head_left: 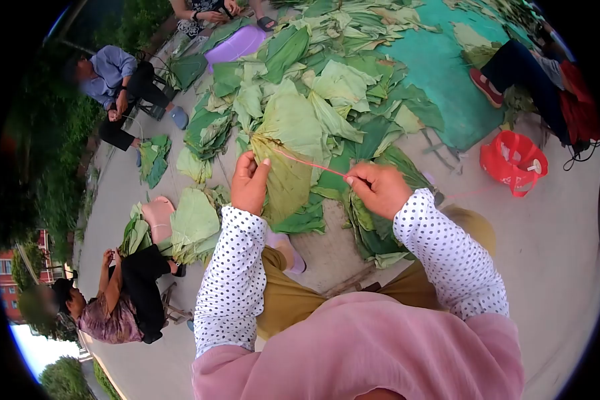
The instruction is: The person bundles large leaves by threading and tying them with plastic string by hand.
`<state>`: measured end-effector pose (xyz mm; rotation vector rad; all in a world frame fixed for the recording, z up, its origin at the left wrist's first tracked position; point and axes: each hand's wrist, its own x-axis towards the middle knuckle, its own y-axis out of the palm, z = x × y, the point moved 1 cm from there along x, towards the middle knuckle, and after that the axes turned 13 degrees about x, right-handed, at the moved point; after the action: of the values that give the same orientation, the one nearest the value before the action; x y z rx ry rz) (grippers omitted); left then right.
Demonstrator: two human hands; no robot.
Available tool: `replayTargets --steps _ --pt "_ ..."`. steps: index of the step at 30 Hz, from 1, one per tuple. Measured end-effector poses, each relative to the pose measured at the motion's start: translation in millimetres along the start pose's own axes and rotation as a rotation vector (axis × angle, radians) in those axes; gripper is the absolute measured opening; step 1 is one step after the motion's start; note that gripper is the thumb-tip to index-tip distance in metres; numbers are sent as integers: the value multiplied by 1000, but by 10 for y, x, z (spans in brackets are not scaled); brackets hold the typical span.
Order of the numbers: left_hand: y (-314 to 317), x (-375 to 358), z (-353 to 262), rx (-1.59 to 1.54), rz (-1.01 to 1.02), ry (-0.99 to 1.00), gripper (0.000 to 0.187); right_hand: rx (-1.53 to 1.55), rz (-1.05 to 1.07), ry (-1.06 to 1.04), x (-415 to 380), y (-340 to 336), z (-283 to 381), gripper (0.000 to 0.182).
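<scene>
My left hand is closed on the edge of a large yellow-green lotus leaf, which hangs in front of me with a browned patch near my fingers. My right hand pinches a thin red string. The string runs taut from the right fingertips to the leaf beside my left thumb. How it is fixed to the leaf is too small to tell. Below my right hand lies a stack of darker leaves. More loose leaves spread over the ground beyond both hands.
A red bag with a white round object stands at right. A green sheet and a purple piece lie farther off. A pink seat-like object is at left. Several people sit around, one person's legs at upper right.
</scene>
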<state>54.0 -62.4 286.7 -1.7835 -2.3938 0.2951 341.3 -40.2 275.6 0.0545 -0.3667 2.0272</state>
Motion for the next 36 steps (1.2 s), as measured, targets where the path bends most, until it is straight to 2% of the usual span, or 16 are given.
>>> replayTargets --steps 5,8,13,16,17,18,19,20,21,25,26,27,29,31,34,36 --pt "128 -18 10 13 -36 -14 20 23 39 81 28 34 71 14" --pt "258 -36 54 20 -27 9 20 28 12 48 14 -26 -47 16" --pt "487 -23 176 138 -61 109 18 13 23 72 29 -124 -246 16" --pt "336 -11 116 250 -40 190 17 4 16 68 106 -22 -61 15" --pt "254 -55 40 243 29 122 17 6 1 65 140 53 101 15" --pt "6 -23 -188 285 0 107 17 7 28 -7 381 194 207 14" --pt "-38 -107 -228 427 -25 192 16 -7 38 -39 390 240 276 14" --pt "5 -169 -119 395 14 201 17 3 51 43 352 244 354 14" --pt "60 -274 -241 533 65 184 18 11 67 124 305 239 380 17" --pt "411 -605 -160 701 187 521 24 6 75 187 123 261 315 36" --pt "466 -674 -120 702 179 524 24 -10 88 205 91 274 334 42" --pt "521 -732 -94 728 217 506 26 -12 92 198 71 293 285 42" --pt "556 -766 -96 754 247 490 27 -115 95 -111 66 323 147 47" --pt "553 -778 -116 821 344 384 28 -106 125 -107 73 343 230 50" --pt "509 -770 -78 813 310 406 29 49 175 12 76 365 375 45" --pt "521 -780 -77 756 309 439 28 41 227 170 70 373 361 32"
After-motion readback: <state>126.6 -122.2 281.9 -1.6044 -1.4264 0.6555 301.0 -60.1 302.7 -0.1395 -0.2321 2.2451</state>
